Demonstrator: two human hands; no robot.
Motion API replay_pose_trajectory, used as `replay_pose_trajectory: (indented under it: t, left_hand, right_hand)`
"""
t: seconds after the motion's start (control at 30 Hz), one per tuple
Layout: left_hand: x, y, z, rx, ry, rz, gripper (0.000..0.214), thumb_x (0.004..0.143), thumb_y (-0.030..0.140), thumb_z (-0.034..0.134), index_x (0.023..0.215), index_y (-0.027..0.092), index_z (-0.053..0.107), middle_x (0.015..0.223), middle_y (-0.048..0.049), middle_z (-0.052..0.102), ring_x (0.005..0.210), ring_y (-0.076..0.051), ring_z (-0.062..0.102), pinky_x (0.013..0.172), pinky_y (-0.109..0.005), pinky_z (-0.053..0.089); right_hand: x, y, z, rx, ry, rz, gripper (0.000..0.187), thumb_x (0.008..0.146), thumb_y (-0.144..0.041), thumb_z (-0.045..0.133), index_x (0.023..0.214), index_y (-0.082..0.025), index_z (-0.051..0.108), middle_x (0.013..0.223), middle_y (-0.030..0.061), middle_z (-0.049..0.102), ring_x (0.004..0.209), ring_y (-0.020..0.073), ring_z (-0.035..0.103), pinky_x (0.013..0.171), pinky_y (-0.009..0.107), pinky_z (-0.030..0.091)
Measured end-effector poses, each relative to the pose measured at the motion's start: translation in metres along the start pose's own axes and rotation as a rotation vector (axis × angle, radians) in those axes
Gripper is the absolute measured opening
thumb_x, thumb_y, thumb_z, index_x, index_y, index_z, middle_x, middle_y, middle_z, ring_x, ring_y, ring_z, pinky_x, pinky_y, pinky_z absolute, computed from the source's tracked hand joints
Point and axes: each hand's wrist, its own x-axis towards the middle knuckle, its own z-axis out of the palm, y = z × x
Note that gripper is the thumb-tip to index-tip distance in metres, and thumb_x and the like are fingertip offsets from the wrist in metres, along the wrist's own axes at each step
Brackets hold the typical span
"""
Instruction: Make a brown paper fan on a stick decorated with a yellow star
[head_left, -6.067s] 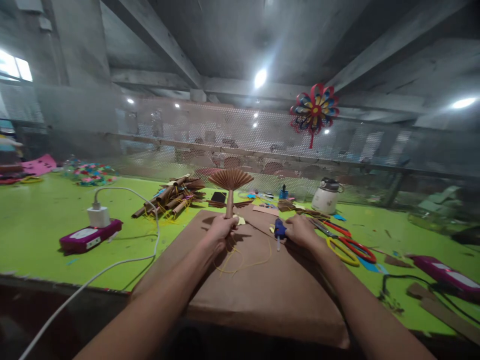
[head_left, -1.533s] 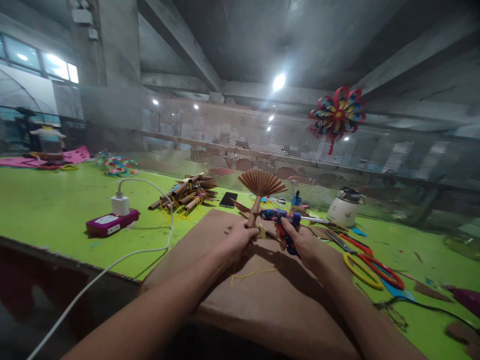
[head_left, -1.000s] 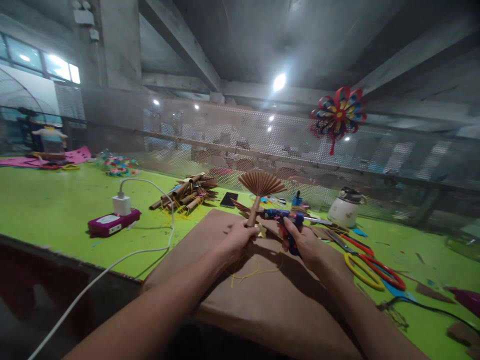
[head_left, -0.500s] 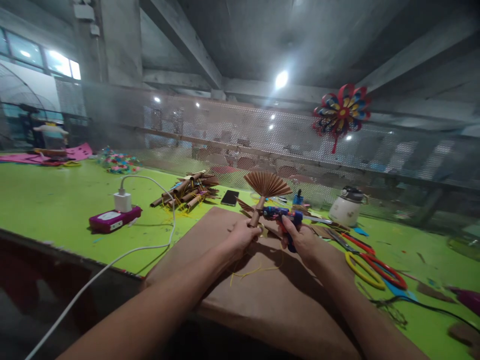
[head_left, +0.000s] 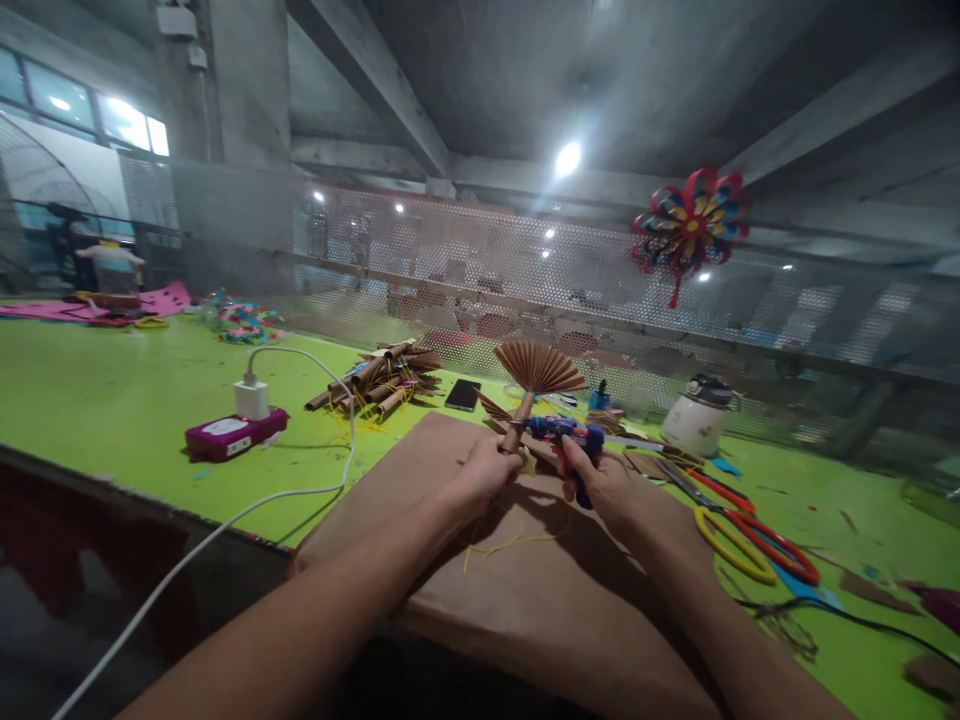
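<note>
My left hand (head_left: 491, 472) is closed round the brown rolled-paper handle of a pleated paper fan (head_left: 540, 368), which tilts up and slightly right. A second pleated piece sticks out to the left of the handle. In my right hand (head_left: 600, 475) is a dark blue hot glue gun (head_left: 566, 436), gripped by its handle, with a pale glue stick (head_left: 634, 442) out of its back. The gun's front end meets the fan's handle; whether it touches I cannot tell. Below both hands lies a brown cardboard box (head_left: 517, 590) with yellow thread (head_left: 499, 548) on it.
Rolled paper tubes (head_left: 379, 378) are piled beside a phone (head_left: 463, 394). A white cable (head_left: 300, 492) runs from a charger on a purple power strip (head_left: 236, 434). Right of my hands lie large scissors (head_left: 757, 545) near a white jug (head_left: 697, 415). A perforated screen (head_left: 450, 290) stands behind.
The view has shifted slightly, so the scene sits a little further right. Both hands keep their hold, with the glue gun still against or beside the fan's handle.
</note>
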Motion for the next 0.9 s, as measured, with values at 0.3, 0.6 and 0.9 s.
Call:
replay_pose_trajectory:
  t: [0.3,0.6,0.9]
  left_hand:
    - [-0.003,0.002,0.000,0.013,0.029,-0.051,0.010,0.066,0.013,0.056,0.074,0.015,0.051,0.052,0.0057,0.041,0.043,-0.006,0.033,0.044,-0.021,0.020]
    - [-0.003,0.006,-0.002,-0.006,0.037,-0.059,0.010,0.066,0.011,0.053,0.067,0.017,0.045,0.051,0.0055,0.040,0.042,-0.006,0.033,0.042,-0.021,0.020]
    - [-0.004,0.003,0.001,-0.012,0.004,-0.066,0.012,0.064,0.012,0.055,0.070,0.017,0.046,0.051,0.0059,0.040,0.042,-0.006,0.033,0.042,-0.020,0.021]
  right_hand:
    - [-0.003,-0.011,-0.003,0.057,0.068,0.051,0.048,0.071,-0.065,0.055,0.063,-0.017,0.054,0.053,-0.0014,0.049,0.041,0.0103,0.044,0.042,0.025,0.040]
    - [-0.010,-0.020,0.002,0.012,0.036,0.029,0.049,0.071,-0.066,0.053,0.060,-0.019,0.051,0.048,-0.0022,0.047,0.040,0.0106,0.042,0.043,0.025,0.040]
    - [0.004,0.003,-0.001,-0.042,0.070,-0.013,0.049,0.077,-0.063,0.051,0.064,-0.016,0.056,0.050,0.0006,0.052,0.042,0.0118,0.047,0.043,0.024,0.040]
